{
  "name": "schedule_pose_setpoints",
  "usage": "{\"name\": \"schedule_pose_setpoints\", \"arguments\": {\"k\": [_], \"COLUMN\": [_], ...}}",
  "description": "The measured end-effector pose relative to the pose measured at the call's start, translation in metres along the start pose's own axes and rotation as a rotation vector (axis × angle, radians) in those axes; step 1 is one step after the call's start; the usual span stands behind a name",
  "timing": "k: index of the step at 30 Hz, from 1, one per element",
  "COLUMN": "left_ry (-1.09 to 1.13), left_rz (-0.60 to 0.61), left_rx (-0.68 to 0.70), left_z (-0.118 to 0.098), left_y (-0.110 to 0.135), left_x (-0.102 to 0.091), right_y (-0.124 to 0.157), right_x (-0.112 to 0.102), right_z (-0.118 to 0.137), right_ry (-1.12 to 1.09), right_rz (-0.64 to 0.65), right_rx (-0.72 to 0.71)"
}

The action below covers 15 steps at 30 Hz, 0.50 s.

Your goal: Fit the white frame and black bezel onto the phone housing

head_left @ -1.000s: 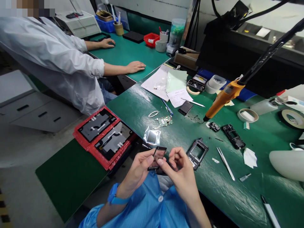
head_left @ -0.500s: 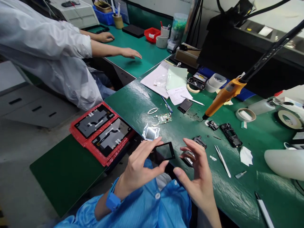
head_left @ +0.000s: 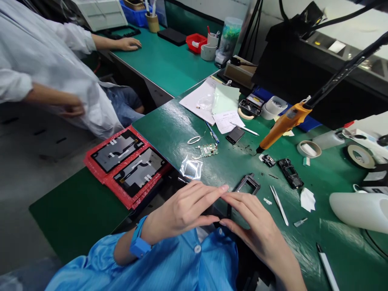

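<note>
Together, left hand (head_left: 184, 210) and right hand (head_left: 257, 226) met at the near edge of the green bench (head_left: 169, 133), fingers pinched narrow on a small dark panel (head_left: 222, 212), mostly hidden between them. Just beyond lay a black frame (head_left: 247, 184), with tweezers (head_left: 279, 199) to its right. An orange screwdriver (head_left: 283, 124) hung above.
</note>
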<state>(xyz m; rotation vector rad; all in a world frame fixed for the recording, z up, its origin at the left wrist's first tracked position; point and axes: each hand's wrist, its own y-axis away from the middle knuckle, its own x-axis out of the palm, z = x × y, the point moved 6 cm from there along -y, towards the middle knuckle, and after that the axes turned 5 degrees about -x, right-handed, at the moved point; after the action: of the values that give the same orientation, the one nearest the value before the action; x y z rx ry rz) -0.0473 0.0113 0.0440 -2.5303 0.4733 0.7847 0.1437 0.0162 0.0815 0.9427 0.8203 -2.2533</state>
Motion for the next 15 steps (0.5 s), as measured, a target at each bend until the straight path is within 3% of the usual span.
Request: {"name": "schedule_pose_setpoints", "arguments": {"k": [8,11,15], "left_ry": [0.091,0.310,0.557], "left_rz": [-0.087,-0.188,-0.435], "left_rx": [0.069,-0.028,-0.323], "left_z": [0.000,0.010,0.036], "left_y": [0.000,0.002,-0.004], "left_x": [0.004,0.021,0.053], "right_y": [0.012,0.026,0.063], "right_x": [0.000,-0.016,-0.053], "right_z": [-0.007,-0.015,-0.026], "right_ry": [-0.022,0.018,0.176], "right_rz": [0.016,-0.035,-0.190], "right_rx": [0.029,0.081,0.192]}}
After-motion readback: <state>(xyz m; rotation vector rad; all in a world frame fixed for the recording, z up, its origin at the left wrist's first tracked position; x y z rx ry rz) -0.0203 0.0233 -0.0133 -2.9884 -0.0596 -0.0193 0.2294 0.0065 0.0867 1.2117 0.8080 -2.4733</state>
